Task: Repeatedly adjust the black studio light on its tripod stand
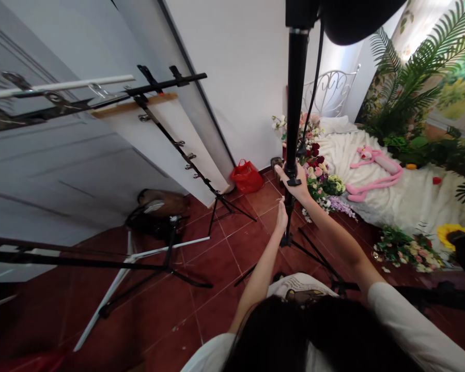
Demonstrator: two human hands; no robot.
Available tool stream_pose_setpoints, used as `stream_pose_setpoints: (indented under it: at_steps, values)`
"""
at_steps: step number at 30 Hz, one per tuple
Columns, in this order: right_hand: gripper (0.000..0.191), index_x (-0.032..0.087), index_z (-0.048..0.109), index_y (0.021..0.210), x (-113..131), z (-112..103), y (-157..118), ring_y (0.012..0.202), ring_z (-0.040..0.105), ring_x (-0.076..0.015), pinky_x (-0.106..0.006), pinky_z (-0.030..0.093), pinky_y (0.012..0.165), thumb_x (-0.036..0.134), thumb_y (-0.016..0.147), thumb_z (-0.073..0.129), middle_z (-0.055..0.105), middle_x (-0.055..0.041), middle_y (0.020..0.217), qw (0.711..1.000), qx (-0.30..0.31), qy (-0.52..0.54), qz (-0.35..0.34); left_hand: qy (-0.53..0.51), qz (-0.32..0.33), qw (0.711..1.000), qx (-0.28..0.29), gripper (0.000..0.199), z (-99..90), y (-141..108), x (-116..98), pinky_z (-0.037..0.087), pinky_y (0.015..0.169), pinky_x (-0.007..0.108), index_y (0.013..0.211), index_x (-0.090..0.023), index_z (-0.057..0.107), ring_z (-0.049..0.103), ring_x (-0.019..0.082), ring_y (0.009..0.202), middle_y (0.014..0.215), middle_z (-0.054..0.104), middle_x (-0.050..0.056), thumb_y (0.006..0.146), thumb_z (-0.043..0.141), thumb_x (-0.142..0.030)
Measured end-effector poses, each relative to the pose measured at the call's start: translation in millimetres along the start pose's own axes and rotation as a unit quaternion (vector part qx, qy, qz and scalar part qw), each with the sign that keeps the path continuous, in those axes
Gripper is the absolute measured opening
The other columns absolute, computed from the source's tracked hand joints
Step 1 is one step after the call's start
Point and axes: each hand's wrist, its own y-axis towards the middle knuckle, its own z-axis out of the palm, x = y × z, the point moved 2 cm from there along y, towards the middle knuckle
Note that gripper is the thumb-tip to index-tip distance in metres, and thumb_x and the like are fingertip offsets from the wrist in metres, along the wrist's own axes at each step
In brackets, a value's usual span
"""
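Note:
A black light stand (296,93) rises upright in front of me, with a large dark lamp head (358,18) at its top, partly cut off by the frame. My right hand (299,187) is round the pole at a black clamp knob (294,182), its thumb pointing left and the other fingers mostly behind. Lower down, my left hand (282,218) is closed against the pole's left side, its fingers largely hidden. A black cable (316,85) hangs beside the upper pole. Below my hands the stand's legs (310,244) spread over the tiles.
On the left are a clamp-lined backdrop frame (170,135), a white board (186,142) and floor stands (170,268). A red bag (247,176) sits by the wall. To the right, flowers (321,173) border a white fur-covered bed (418,199) bearing a pink plush toy (383,165).

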Motion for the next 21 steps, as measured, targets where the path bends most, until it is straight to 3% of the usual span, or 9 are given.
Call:
stream_pose_setpoints:
  at_steps: [3,7,12,21]
  values:
    - [0.039,0.022,0.052,0.075,-13.7,-0.2,-10.1,0.066,0.055,-0.0147,-0.030,0.050,0.067,0.058,0.075,0.067,0.057,-0.0004,0.071,1.000,0.011,-0.010,0.018,-0.015,-0.006,1.000,0.009,0.061,1.7,0.3,0.7,0.030,0.119,0.041,0.128,-0.023,0.059,0.045,0.019,0.138,0.135,0.061,0.005,0.094,0.028,-0.063]
    - [0.039,0.022,0.054,0.076,-36.6,0.6,-26.9,0.063,0.054,-0.0150,-0.030,0.049,0.064,0.058,0.072,0.069,0.056,0.0007,0.067,0.995,0.088,0.009,0.048,-0.009,-0.009,1.000,-0.004,0.060,2.4,3.3,6.5,0.026,0.121,0.039,0.131,-0.022,0.058,0.041,0.020,0.141,0.141,0.056,0.006,0.094,0.031,-0.061]
    - [0.039,0.021,0.057,0.082,-60.6,-0.3,-38.2,0.074,0.058,-0.0176,-0.032,0.051,0.072,0.056,0.071,0.069,0.061,-0.0016,0.072,0.988,0.125,0.015,0.091,0.016,0.002,1.000,-0.015,0.059,2.6,5.9,13.4,0.024,0.122,0.038,0.139,-0.022,0.050,0.037,0.020,0.143,0.150,0.046,0.006,0.095,0.033,-0.057]
    - [0.039,0.020,0.059,0.091,-60.8,-10.6,-36.2,0.079,0.059,-0.0191,-0.035,0.051,0.077,0.054,0.074,0.068,0.064,-0.0033,0.082,0.980,0.193,0.005,0.045,0.046,0.041,0.998,-0.009,0.065,3.5,4.6,11.6,0.031,0.119,0.038,0.139,-0.018,0.049,0.042,0.020,0.140,0.148,0.048,0.010,0.095,0.028,-0.061]
